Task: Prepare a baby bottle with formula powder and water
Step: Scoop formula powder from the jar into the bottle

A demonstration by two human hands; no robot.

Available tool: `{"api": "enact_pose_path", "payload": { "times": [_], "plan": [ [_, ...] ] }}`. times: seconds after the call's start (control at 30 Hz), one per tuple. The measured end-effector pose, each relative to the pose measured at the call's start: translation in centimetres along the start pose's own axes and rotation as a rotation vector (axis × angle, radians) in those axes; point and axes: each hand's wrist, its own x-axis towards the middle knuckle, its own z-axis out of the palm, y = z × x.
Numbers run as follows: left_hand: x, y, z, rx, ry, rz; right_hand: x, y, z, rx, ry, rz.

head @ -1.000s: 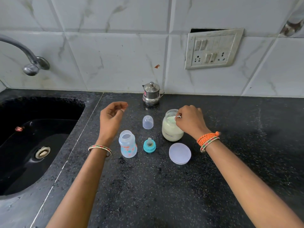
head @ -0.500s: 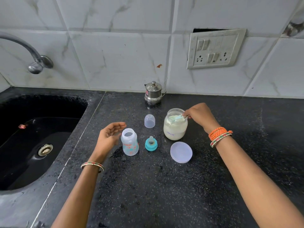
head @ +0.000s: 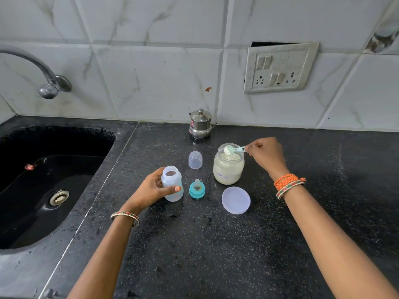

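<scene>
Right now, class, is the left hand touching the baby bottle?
Touching. The head view shows the left hand wrapped around the baby bottle, thumb pressed on its front.

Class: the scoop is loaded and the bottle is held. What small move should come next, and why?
Probably carry the scoop left and tip it into the bottle. The right hand holds it heaped with powder above the jar, and the left hand steadies the open bottle.
</scene>
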Motion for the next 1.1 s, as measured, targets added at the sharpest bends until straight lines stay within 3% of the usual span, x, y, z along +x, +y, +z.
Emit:
{"api": "enact_pose_path", "payload": {
  "times": [0.2,0.6,0.9,1.1],
  "plan": [
    [0.5,1.2,0.9,-0.015,0.152,0.100,-0.3,0.9,0.3,-0.075,0.034,-0.013],
    [0.8,1.3,1.9,-0.011,0.139,0.100,-1.1,1.0,0.6,-0.113,0.129,-0.094],
    [1.0,1.9,2.0,-0.006,0.159,0.110,-1.1,0.6,0.1,0.167,0.087,0.131],
    [1.8,2.5,2.5,0.142,0.231,0.153,-1.4,-1.0,0.4,0.394,0.061,0.171]
  ]
}}
